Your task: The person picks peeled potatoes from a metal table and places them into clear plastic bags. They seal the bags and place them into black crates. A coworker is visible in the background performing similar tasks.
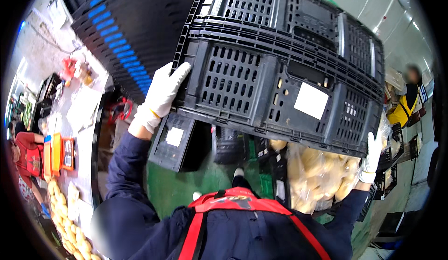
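In front of me is a large black plastic crate (233, 80) with slotted walls and a blank-looking white label (311, 101) on its near side. Another black crate (254, 5) of the same kind sits on top of it. My left hand (162, 92), in a white glove, grips the lower crate's left end, with the thumb toward the near wall and the other fingers partly hidden. At that crate's lower right corner, my right hand (372, 157), gloved too, is closed around the edge. The pair of crates looks tilted, and what is inside cannot be seen.
A tall stack of black crates with blue marks (119, 50) rises at the far left. Below are a black crate (172, 141) on the green floor (168, 185) and bagged yellowish produce (322, 173). A worktable (88, 143) bears potato-like produce (70, 234). People stand left (30, 155) and right (410, 96).
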The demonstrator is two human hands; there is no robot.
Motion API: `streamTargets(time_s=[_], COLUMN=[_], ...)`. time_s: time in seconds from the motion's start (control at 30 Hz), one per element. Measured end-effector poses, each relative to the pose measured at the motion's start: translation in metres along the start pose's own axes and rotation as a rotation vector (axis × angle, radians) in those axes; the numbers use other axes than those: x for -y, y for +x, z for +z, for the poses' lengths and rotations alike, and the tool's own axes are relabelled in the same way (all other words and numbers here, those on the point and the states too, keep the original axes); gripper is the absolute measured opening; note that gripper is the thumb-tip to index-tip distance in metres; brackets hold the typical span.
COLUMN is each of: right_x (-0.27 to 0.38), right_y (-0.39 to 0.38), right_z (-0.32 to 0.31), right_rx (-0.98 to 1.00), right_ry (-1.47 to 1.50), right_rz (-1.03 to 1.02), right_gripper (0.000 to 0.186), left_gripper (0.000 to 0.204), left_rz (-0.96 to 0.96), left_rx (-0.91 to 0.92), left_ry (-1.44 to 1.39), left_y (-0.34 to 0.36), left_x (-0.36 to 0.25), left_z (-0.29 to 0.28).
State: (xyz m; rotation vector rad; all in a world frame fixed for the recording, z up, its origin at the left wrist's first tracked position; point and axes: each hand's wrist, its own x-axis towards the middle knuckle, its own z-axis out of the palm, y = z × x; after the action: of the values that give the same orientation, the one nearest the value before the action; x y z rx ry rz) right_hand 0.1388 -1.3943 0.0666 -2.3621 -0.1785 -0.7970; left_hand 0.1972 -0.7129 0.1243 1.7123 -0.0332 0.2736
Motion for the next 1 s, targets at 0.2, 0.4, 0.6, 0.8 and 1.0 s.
streamTargets(time_s=[0.2, 0.4, 0.6, 0.8, 1.0], right_x=[0.031, 0.064, 0.09, 0.101, 0.054], right_y=[0.002, -0.026, -0.091, -0.136, -0.151], right_z=[-0.018, 0.04, 0.154, 0.259, 0.366], right_rx=[0.111, 0.361, 0.687, 0.67, 0.806], right_ry=[0.316, 0.089, -0.234, 0.375, 0.289], right_rz=[0.473, 0.42, 0.287, 0.991, 0.983], right_gripper=[0.041, 0.039, 0.049, 0.046, 0.052], left_gripper=[0.029, 0.024, 0.025, 0.029, 0.039], left_rz=[-0.012, -0.314, -0.569, -0.863, -0.878], left_rx=[-0.156, -0.204, -0.293, -0.35, -0.388], left_ry=[0.24, 0.265, 0.32, 0.222, 0.326], left_y=[-0.031, -0.12, -0.24, -0.315, -0.301], left_x=[0.008, 0.004, 0.083, 0.178, 0.267], left_z=[-0.005, -0.062, -0.121, -0.156, -0.168])
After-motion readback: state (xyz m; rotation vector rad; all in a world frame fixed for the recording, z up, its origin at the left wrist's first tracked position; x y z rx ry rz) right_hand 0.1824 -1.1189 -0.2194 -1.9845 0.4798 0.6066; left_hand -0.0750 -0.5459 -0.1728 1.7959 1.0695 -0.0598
